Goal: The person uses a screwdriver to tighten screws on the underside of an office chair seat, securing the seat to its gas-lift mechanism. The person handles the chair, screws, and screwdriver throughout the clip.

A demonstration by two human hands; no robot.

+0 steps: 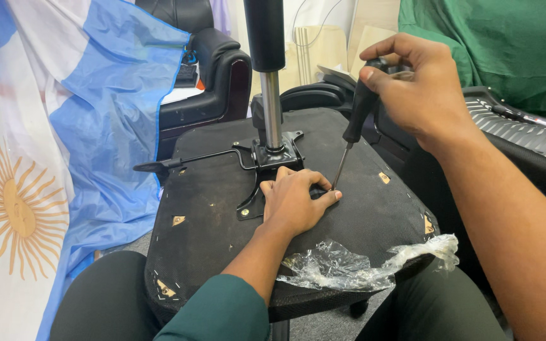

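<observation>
Two bare hands are seen at work on an upturned office chair seat (210,208), which is laid across the person's lap with its black underside facing up. The right hand (421,88) is closed around the black handle of a screwdriver (356,120); the tool is held steeply tilted, its thin shaft running down and to the left, with the tip set at the seat surface just beside the left fingertips. The left hand (295,199) is laid flat on the seat, fingers together and pressed against the edge of the black metal mounting plate (273,158); nothing is gripped by it, and whether a screw is pinned under its fingertips cannot be told. A chrome gas-lift column (272,107) is seen rising upright from the plate, and a thin lever (184,162) extends from it to the left. Crumpled clear plastic wrap (355,265) is lying on the near right edge of the seat. A light-blue and white flag (64,139) with a yellow sun is hung at the left.
</observation>
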